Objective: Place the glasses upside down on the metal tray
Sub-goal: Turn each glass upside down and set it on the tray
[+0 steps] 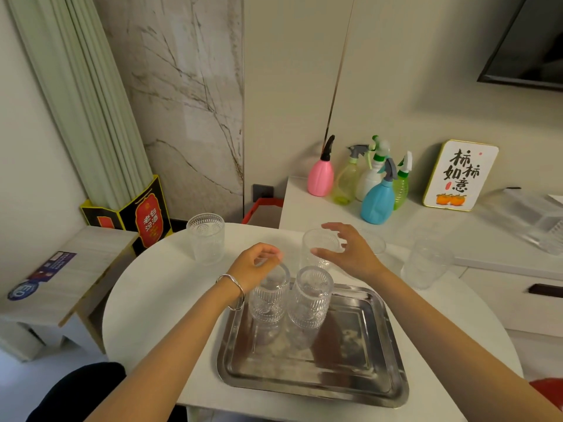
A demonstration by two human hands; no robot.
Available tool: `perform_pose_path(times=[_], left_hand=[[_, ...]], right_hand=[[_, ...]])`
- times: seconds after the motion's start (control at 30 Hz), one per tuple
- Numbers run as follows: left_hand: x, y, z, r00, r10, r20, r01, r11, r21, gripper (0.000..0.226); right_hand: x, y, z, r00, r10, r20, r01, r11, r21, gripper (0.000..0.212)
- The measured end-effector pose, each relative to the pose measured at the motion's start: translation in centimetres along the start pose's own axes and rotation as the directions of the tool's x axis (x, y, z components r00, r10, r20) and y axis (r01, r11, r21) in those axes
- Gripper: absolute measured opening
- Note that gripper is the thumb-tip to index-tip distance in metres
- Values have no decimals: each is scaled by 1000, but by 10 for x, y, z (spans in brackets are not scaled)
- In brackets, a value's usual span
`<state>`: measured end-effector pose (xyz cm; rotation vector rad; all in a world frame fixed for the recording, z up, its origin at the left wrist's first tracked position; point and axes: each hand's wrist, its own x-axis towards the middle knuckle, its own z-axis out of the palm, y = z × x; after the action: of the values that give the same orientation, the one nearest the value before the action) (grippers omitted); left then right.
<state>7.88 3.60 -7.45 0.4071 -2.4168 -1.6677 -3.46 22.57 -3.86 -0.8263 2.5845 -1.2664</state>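
The metal tray [350, 376] lies on the round white table, near its front edge. Two ribbed clear glasses stand upside down on the tray's far left part: the left glass [267, 303] and the right glass [310, 300]. My left hand [254, 266] sits curled over the upturned base of the left glass, fingers on it. My right hand [345, 254] hovers open with spread fingers beside an upright glass [316, 246] just behind the tray. Further upright glasses stand at the far left [205, 239] and the right [426, 263]; another [376, 242] is partly hidden behind my right hand.
The round white table [158, 300] drops off at the left. A white counter to the right carries several spray bottles [377, 196] and a small sign [460, 175]. A black-and-red box [146, 214] stands behind the table, and a low wooden bench [61, 278] is on the left.
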Motion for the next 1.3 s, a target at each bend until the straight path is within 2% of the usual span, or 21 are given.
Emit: perform_pose_path(times=[0.17,0.27,0.33,0.4,0.5,0.57,0.63,0.67,0.7,0.77,0.83,0.9,1.0,1.07,1.13,1.23,1.3], left_hand=[[2,5,1,999,-11,-51,11,1000,-1,22],[2,6,2,999,-3,-47,4,1000,3,24],[0,6,5,1000,-7,-30,7,1000,10,26],[0,7,7,999,-10,-32,10,1000,19,32],[2,15,10,997,28,-76,-23,997,68,45],[4,29,13,989,100,-109,-90,992,93,54],[5,46,18,982,146,-124,-143,989,32,57],[5,56,22,981,155,-113,-158,987,-19,57],[5,65,26,983,162,-90,-170,982,-86,56],[1,81,36,984,173,-41,-177,942,-285,48],[0,90,44,986,164,-36,-163,885,-437,42],[0,93,47,985,167,-50,-171,870,-463,45],[3,97,51,973,229,-25,-222,903,-368,38],[3,101,59,961,276,6,-266,929,-257,44],[3,103,68,954,299,33,-290,942,-171,54],[3,101,78,943,320,91,-303,939,-162,37],[3,95,82,936,309,169,-285,946,-151,41]], right_hand=[[27,0,21,986,148,81,-134,978,-163,84],[32,3,29,983,181,44,-161,947,-279,83],[31,4,28,984,178,11,-167,943,-288,82],[29,2,23,982,184,-36,-187,969,-162,82],[20,-6,4,965,225,-132,-190,953,235,76],[11,-15,-15,962,250,-110,-167,859,483,67],[-3,-23,-30,975,222,-23,-144,706,694,58],[-10,-26,-36,981,192,24,-140,620,772,61],[-16,-27,-40,985,159,64,-142,552,822,67],[-30,-27,-47,986,114,124,-165,487,858,72],[-41,-25,-56,981,101,164,-193,508,839,65],[-50,-21,-66,976,98,196,-215,619,756,59],[-57,-14,-78,965,97,245,-216,825,523,67],[-61,-10,-80,960,70,271,-179,898,401,65],[-64,-4,-79,955,50,291,-162,914,373,61],[-70,12,-77,964,55,258,-166,887,431,52],[-75,26,-75,973,87,212,-180,862,473,52]])
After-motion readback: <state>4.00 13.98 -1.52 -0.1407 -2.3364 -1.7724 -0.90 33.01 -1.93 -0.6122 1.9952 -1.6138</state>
